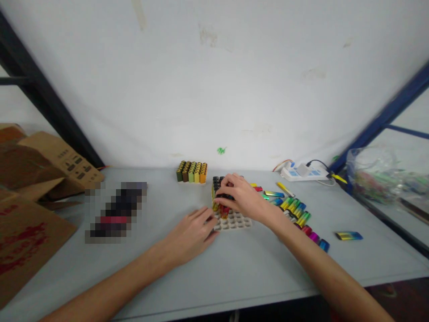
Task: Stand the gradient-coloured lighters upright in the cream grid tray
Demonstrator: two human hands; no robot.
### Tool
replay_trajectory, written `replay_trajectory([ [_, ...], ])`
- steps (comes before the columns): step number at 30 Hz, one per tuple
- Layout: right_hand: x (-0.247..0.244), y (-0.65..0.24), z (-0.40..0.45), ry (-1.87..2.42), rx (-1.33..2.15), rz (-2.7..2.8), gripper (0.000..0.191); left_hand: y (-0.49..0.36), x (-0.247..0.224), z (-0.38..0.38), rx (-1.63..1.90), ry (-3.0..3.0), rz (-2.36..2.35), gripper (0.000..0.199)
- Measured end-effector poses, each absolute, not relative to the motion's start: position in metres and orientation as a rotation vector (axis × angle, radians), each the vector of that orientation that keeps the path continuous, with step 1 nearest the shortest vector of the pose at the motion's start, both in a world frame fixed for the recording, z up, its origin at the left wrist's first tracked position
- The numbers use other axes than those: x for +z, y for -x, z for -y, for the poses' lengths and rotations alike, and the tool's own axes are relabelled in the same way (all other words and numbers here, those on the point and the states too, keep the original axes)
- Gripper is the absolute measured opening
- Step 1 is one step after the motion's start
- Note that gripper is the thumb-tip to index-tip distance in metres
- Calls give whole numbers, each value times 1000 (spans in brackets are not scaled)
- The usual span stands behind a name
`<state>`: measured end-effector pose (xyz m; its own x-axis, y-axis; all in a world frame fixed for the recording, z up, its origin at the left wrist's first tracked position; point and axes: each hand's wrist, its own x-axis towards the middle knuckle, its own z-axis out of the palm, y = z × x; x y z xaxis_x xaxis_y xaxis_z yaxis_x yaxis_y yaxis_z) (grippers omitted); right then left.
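Note:
A white tray [236, 222] with rows of round holes lies on the grey table in front of me. Upright pieces with black tops [216, 181] fill its back part, and a red and yellow piece [224, 212] stands nearer its front. My right hand [239, 194] reaches over the tray from the right, fingers curled down around a piece whose shape they partly hide. At the tray's left edge rests my left hand [197, 228], its fingers bent together; whatever they may hold is hidden. Shiny coloured pieces [295, 206] lie loosely to the right of the tray.
A block of upright green and yellow pieces [191, 172] stands near the wall. Cardboard boxes [30, 237] and a blurred dark object [119, 208] are at left. At right are a power strip [303, 173], a plastic bag [373, 176] and a single piece [348, 235].

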<state>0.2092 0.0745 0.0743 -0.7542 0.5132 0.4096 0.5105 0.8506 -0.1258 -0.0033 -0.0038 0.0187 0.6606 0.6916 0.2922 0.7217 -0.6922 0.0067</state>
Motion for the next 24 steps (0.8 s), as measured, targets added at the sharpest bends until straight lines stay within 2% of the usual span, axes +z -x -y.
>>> replay_trajectory([
  [11,78,-201,-77,884,52,2612,22,4,14,2,-397,2785,1162,12],
  [16,94,-203,-74,844,154,2680,29,4,14,2,-370,2795,1199,8],
  [20,114,-220,-70,728,283,2501,28,4,16,3,-348,2808,1215,7],
  [24,110,-269,-82,942,237,2282,31,5,17,3,-325,2823,1219,5],
])
